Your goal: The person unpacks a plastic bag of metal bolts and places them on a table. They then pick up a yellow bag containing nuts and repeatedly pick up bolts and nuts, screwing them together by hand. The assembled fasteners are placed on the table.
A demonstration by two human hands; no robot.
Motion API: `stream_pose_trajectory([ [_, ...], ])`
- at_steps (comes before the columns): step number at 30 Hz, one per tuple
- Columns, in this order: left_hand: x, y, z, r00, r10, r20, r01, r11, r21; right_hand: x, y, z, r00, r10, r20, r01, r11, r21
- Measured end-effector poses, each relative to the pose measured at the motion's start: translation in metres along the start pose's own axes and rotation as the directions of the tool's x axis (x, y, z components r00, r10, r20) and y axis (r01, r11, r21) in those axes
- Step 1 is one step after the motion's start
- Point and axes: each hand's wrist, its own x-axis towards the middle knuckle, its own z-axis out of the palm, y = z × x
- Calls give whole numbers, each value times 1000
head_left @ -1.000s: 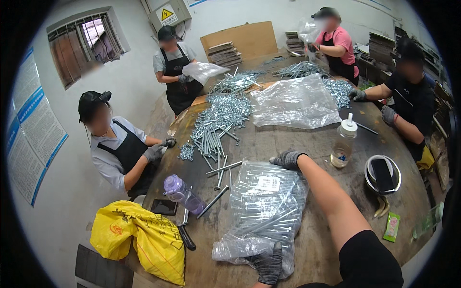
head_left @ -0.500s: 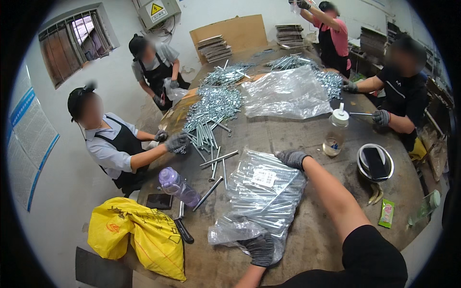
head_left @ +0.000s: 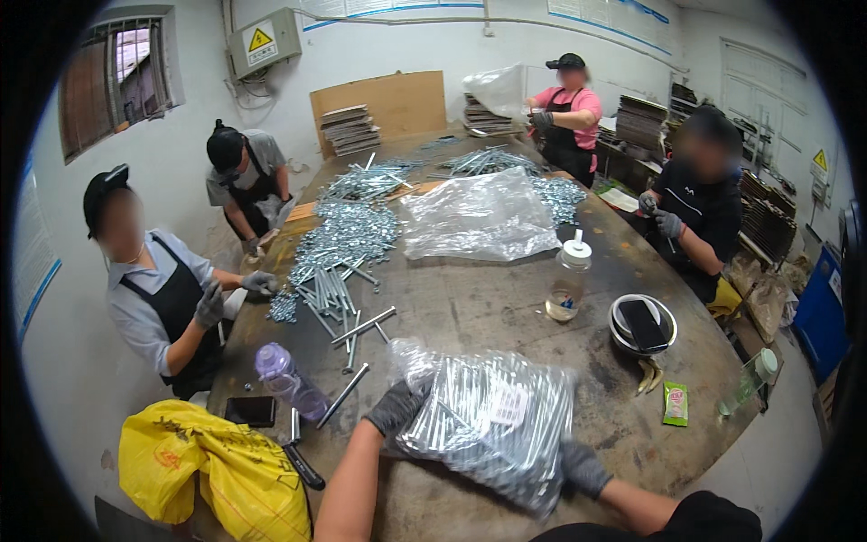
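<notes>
From my end I see the clear bag (head_left: 533, 447), crinkled and shiny, plump with long silvery bolts (head_left: 456, 411), a white label (head_left: 508, 405) showing on top; it sits tilted at the near edge of the table (head_left: 461, 312), between my two gloves; my left hand (head_left: 396, 411) is pinching plastic at its left edge; my right hand (head_left: 585, 470) presses its lower right side, fingertips hidden, so I can't tell whether they pinch; a white-lidded bottle (head_left: 567, 275) has a little liquid and small objects inside; a phone (head_left: 641, 323) lies over the round bowl (head_left: 671, 339); the yellow sack's (head_left: 199, 461) contents are hidden, its bottom cut off.
</notes>
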Motion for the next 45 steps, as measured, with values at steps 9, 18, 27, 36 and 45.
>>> stream_pose_trajectory([
  [9, 127, -11, 20, 892, 337, 300, -450, 723, 525, -74, -68, -17, 580, -151, 801, -738, 320, 595],
  [18, -44, 81, -14, 767, -155, -622, 147, 987, -65, -74, -51, -73, 797, 55, 601, -507, 603, 616],
  [27, -203, 184, 145, 787, -498, 365, 560, 329, -760, -9, 14, -108, 999, -29, 41, 22, 987, 160],
  [36, -195, 194, 134, 709, -643, 289, 646, 428, -632, 3, 24, -102, 989, -134, 63, 135, 991, -17],
  [45, -197, 196, 140, 717, -641, -275, 230, 590, -774, -22, 45, -57, 975, -208, 83, 207, 978, 20],
])
